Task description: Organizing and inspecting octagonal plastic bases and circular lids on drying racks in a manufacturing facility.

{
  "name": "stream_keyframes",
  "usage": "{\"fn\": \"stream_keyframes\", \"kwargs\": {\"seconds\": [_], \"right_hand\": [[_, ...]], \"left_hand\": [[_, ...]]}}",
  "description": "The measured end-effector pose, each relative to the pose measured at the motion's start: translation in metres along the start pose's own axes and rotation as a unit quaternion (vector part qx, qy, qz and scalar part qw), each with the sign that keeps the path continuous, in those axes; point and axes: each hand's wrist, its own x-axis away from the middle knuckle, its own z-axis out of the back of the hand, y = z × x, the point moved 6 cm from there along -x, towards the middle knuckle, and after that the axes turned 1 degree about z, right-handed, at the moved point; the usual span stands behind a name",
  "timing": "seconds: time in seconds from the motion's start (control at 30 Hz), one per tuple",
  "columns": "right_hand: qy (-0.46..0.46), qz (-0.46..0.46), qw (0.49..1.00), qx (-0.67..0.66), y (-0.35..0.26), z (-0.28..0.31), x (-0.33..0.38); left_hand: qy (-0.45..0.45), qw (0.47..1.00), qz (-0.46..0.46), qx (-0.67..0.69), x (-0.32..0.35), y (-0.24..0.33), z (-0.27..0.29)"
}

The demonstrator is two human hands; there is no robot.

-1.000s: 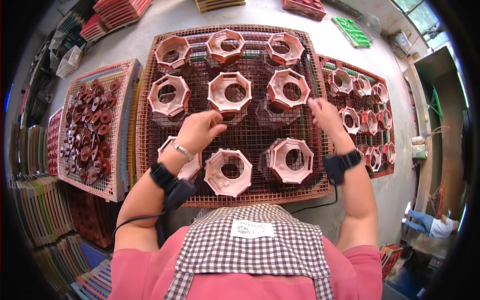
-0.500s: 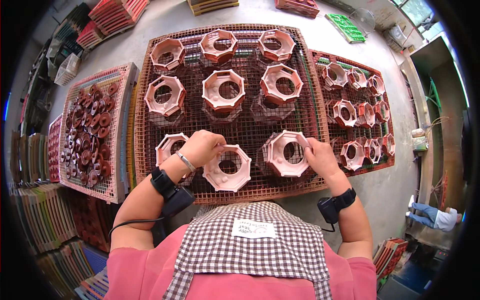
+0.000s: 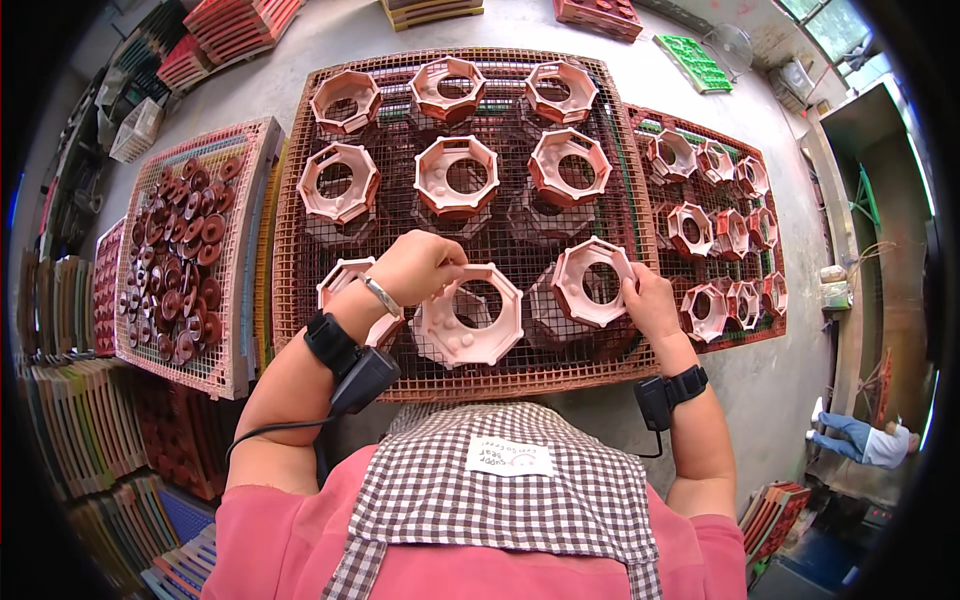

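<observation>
My left hand [image 3: 424, 268] pinches the upper left rim of a pale pink octagonal frame [image 3: 468, 347] with a round hole in its middle. That frame looks larger than its neighbours, held a little above the mesh rack [image 3: 400, 385]. At the front right, my right hand [image 3: 652, 303] has its fingers closed on the right rim of another octagonal frame [image 3: 570, 290]. A third front-row frame [image 3: 342, 275] is partly covered by my left wrist. Two farther rows of like frames, including the middle one [image 3: 432, 178], sit spaced out on the rack.
A smaller rack of octagonal frames [image 3: 690, 235] stands to the right. On the left, a mesh tray [image 3: 250, 210] bears many dark red round pieces [image 3: 185, 260]. Stacked trays [image 3: 90, 390] line the left side. One person [image 3: 865, 442] is at the far right.
The front middle frame has come up nearer to me in my left hand. With my right hand on it, the front right frame has shifted farther away. My view has shifted slightly.
</observation>
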Motion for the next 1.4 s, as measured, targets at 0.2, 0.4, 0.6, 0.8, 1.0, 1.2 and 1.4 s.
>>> {"fn": "stream_keyframes", "kwargs": {"seconds": [0.2, 0.4, 0.6, 0.8, 1.0, 1.2, 1.4], "right_hand": [[0.023, 0.012, 0.999, 0.027, 0.003, 0.0, 0.003], [0.004, 0.015, 0.999, 0.039, -0.013, -0.003, 0.007], [-0.007, -0.039, 0.998, 0.041, -0.007, -0.003, 0.016], [0.029, 0.06, 0.998, -0.011, -0.072, 0.003, 0.004], [-0.057, 0.215, 0.97, 0.098, -0.146, -0.061, -0.017], [-0.113, 0.217, 0.962, 0.123, -0.143, -0.092, -0.031], [-0.13, 0.183, 0.97, 0.09, -0.168, -0.084, -0.029]], "left_hand": [[0.047, 0.998, 0.026, 0.043, -0.02, -0.014, -0.007], [0.073, 0.997, 0.003, 0.025, -0.023, -0.033, -0.016], [0.248, 0.969, 0.005, -0.011, 0.033, -0.053, 0.046], [0.22, 0.958, 0.176, -0.061, 0.105, -0.125, 0.063], [0.309, 0.943, 0.059, -0.111, 0.111, -0.126, 0.053], [0.336, 0.94, 0.055, -0.016, 0.123, -0.111, 0.081], [0.339, 0.935, 0.077, -0.072, 0.142, -0.141, 0.085]]}}
